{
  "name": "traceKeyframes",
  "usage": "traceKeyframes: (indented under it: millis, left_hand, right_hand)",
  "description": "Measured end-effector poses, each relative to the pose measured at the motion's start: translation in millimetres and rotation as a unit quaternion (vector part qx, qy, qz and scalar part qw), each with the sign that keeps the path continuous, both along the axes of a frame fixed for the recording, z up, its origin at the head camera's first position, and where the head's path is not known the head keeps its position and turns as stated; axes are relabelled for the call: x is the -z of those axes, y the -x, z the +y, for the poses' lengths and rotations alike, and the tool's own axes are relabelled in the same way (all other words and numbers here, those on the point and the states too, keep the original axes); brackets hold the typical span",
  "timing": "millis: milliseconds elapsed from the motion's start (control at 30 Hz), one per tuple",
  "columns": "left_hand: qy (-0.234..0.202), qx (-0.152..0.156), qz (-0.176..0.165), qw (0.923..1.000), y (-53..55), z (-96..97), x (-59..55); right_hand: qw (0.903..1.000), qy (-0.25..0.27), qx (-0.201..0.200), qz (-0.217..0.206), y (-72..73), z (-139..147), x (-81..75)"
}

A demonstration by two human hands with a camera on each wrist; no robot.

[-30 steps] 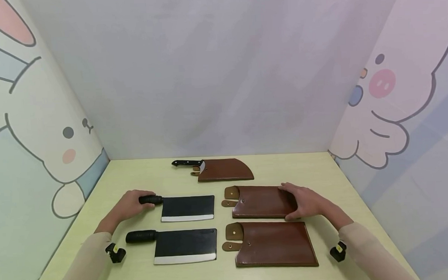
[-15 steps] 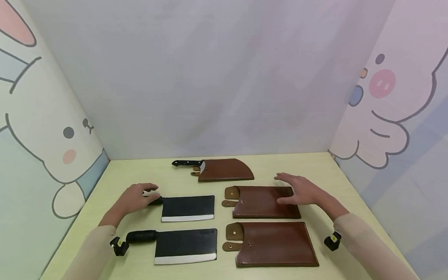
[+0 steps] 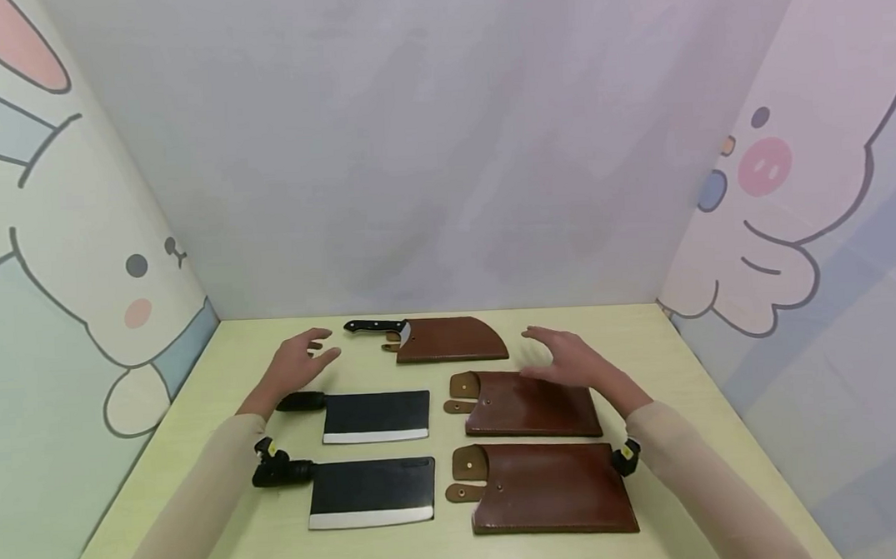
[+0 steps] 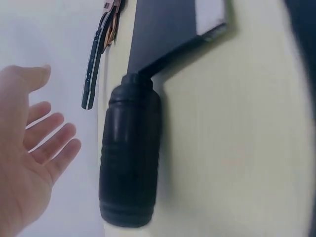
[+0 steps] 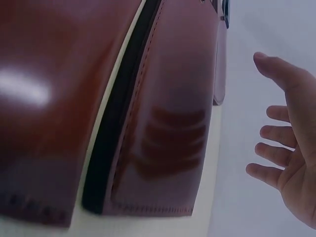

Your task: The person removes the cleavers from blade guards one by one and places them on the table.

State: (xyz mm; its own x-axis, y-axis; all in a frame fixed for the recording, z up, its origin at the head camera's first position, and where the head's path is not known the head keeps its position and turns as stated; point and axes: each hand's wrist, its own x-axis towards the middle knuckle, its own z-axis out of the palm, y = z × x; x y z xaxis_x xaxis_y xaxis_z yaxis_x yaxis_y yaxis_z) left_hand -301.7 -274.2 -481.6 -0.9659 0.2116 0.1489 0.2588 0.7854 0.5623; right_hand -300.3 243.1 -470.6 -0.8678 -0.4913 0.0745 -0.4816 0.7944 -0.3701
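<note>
My left hand [image 3: 297, 363] hovers above and behind the black handle of the upper cleaver [image 3: 375, 412], fingers loosely bent, holding nothing. My right hand [image 3: 569, 359] is over the back edge of the upper brown leather sheath [image 3: 529, 409], thumb apart from the fingers. In the right wrist view its reflection shows on the glossy leather, and the hand [image 5: 301, 148] touches nothing. A second cleaver [image 3: 370, 487] lies nearer, beside a larger leather sheath [image 3: 555, 487]. Farther back, a black-handled knife [image 3: 375, 325] sits in its own brown sheath [image 3: 454, 339].
The pale yellow table [image 3: 400, 557] ends at a plain grey back wall [image 3: 427, 147]. Side walls carry cartoon animals. Both sheaths have open flaps and straps facing left, toward the cleaver blades. Black wrist cameras [image 3: 273, 464] sit on both sleeves.
My left hand has let go of the upper cleaver's handle and risen away, back and right. The right hand has left the upper sheath, moving back and left. The cleavers and sheaths lie still.
</note>
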Motion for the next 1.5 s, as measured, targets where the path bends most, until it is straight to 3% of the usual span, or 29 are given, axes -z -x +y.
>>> traceKeyframes:
  millis: [367, 733, 900, 1167, 1500]
  left_hand:
    - [-0.015, -0.016, -0.03, 0.9993, 32.0, 22.8, 10.9]
    - [-0.016, -0.02, -0.04, 0.9989, 55.3, 39.1, 18.5]
    - [-0.021, -0.022, -0.054, 0.9981, 61.2, 43.2, 22.3]
    - [-0.011, -0.029, -0.088, 0.9957, 63.7, 43.0, 25.2]
    - [-0.006, -0.016, -0.085, 0.9962, 63.3, 45.1, 22.9]
  right_hand:
    - [0.9987, 0.046, 0.02, 0.001, 28.9, -36, 17.9]
    - [0.9985, 0.044, 0.02, -0.027, 52.4, -52, 44.3]
    - [0.9986, 0.032, 0.014, -0.039, 58.5, -55, 48.2]
    - [0.9951, 0.022, 0.005, -0.097, 58.5, -60, 45.7]
    - [0.997, -0.013, -0.012, -0.075, 56.3, -62, 44.0]
